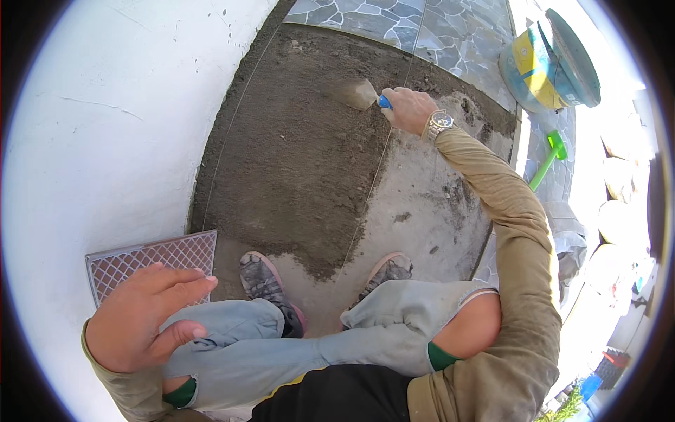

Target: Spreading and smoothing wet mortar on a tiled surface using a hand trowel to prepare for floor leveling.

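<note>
My right hand point(411, 110) is closed around the blue handle of a trowel point(357, 94), arm stretched far forward. The trowel's blade, coated in grey mortar, lies at the surface of a dark, damp mortar bed point(295, 133). My left hand point(156, 309) hovers above my left knee, fingers stretched out, holding nothing. Beneath and beyond it a tile with a white lattice back point(151, 264) leans by the white wall. Two thin strings point(235, 116) run lengthwise over the bed.
Stone-patterned tiles point(450, 35) cover the floor at the far end. At the far right stands a blue-green bucket point(545, 63) with a yellow patch. A green-headed mallet point(552, 155) lies nearer on the right. The white wall point(119, 126) borders the left side. My shoes point(264, 278) rest on bare concrete.
</note>
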A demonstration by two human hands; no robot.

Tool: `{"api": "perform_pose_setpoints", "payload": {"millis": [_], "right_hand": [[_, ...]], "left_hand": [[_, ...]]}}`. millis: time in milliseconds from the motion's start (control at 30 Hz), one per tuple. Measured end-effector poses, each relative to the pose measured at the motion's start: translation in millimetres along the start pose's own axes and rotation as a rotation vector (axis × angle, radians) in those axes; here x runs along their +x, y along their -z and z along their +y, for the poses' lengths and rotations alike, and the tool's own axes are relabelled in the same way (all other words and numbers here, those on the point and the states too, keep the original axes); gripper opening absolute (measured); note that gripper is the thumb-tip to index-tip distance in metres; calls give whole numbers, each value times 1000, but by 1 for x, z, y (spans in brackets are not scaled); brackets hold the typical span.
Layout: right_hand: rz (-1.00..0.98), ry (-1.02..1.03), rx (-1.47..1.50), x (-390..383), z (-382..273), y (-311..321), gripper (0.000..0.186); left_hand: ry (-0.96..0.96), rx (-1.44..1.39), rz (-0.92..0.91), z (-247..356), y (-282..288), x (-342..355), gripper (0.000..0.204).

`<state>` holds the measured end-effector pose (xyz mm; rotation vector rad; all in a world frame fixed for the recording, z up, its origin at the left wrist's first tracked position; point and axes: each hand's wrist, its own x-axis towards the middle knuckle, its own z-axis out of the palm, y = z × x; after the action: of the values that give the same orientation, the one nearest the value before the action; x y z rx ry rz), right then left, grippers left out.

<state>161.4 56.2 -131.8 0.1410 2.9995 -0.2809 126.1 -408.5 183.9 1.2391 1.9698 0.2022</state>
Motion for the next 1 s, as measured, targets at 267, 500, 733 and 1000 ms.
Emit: {"api": "perform_pose_setpoints", "payload": {"millis": [267,500,733,1000], "right_hand": [[0,-263,132,13,30,-12,33],[53,-487,227,8,46,-31,36],[17,-549,860,-17,19,-35,29],[76,-730,1670,57,-38,-49,25]], "left_hand": [[63,-107,-54,3,1,0,53],[31,-34,-22,4,-4,5,55],[72,-59,-5,3,-3,2,53],[52,-54,16,8,-5,-3,53]]}}
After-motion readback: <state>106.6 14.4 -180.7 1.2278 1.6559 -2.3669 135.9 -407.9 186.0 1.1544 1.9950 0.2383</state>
